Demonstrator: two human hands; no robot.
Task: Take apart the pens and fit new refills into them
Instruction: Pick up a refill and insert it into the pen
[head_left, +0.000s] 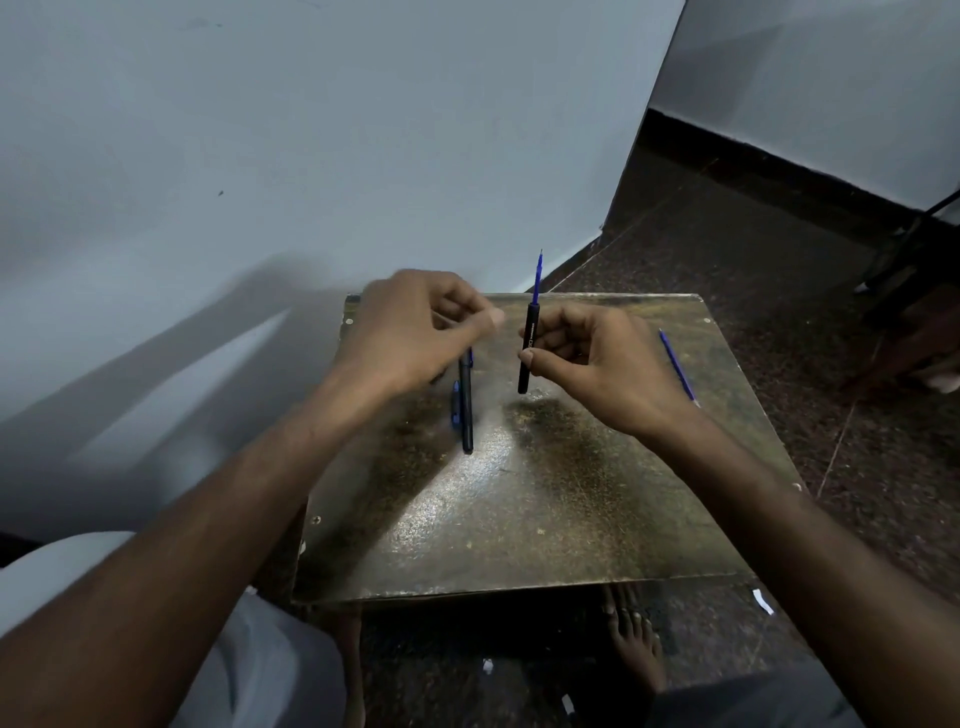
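our right hand (587, 358) grips a black barrel (529, 348) with a blue refill (536, 275) sticking out. our left hand (415, 327) is curled, its contents unclear. a second pen (466, 410) and loose refill (678, 371) on the table (545, 509) still wait, we judge.

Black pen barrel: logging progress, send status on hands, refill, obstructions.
Right grip holds black pen barrel, blue refill protruding. Left grip curled, contents unclear. Nothing blocking.

A plain room in a home: bare wall (311, 130), speckled stone floor (727, 249) (worn table (519, 519)).
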